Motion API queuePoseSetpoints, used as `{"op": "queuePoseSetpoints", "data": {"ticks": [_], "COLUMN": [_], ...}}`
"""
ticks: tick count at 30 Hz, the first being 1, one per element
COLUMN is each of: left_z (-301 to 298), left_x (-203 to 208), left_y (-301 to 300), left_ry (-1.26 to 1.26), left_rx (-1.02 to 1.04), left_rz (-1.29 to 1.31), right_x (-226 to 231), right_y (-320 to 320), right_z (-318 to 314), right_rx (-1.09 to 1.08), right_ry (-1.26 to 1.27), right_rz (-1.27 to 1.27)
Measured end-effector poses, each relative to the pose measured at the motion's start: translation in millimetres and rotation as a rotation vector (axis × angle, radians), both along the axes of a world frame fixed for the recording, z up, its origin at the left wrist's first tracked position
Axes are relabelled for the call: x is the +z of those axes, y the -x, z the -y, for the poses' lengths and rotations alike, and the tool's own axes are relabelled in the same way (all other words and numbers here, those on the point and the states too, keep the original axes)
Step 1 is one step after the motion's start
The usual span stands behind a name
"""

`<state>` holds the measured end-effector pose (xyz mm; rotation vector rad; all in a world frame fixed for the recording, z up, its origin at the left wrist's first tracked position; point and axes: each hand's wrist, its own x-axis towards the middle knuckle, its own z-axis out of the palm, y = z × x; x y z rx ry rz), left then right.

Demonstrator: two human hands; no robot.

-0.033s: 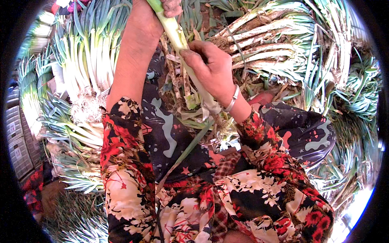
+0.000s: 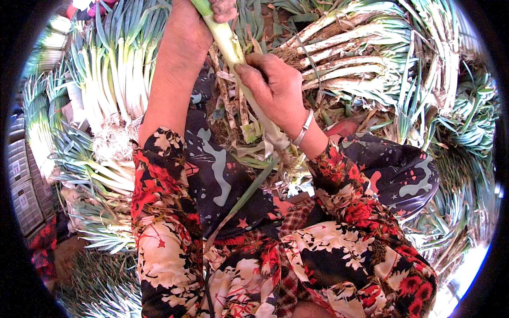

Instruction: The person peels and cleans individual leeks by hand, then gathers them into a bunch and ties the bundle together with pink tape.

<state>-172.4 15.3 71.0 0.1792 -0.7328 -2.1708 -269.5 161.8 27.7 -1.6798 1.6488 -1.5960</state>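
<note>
A long green onion (image 2: 231,49) slants across my lap, its green end at the top and its roots (image 2: 288,161) low, near my right wrist. My left hand (image 2: 225,9), partly cut off by the top edge, is closed round the green part. My right hand (image 2: 275,87) is closed on the pale shaft below, with the thumb pressed along it; its other fingers are partly hidden. A single green leaf (image 2: 249,192) lies over my dark patterned trouser leg.
Cleaned green onions (image 2: 117,79) stand bundled at the left, roots down. Uncleaned, soil-streaked green onions (image 2: 352,53) lie piled at the upper right. Peeled scraps (image 2: 254,151) lie between my legs. More green onions (image 2: 456,196) spread along the right side.
</note>
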Motion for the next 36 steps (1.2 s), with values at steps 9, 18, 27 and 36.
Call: {"op": "queuePoseSetpoints", "data": {"ticks": [9,18,27,36], "left_z": [2,24,55,-30], "left_x": [3,-6,-10,0], "left_y": [4,-24,-24,32], "left_ry": [0.009,-0.03,-0.14,-0.252], "left_rx": [-0.1,0.221,0.51,0.218], "left_rz": [-0.056,0.089,0.436,0.617], "right_x": [-4,-173,-65,36], "right_y": [4,63,37,20], "right_z": [9,-103,-69,-2], "right_rx": [-0.128,0.046,0.622,0.429], "right_ry": [-0.234,-1.165,-0.77,-0.623], "right_rz": [0.004,-0.493,0.685,1.026]}}
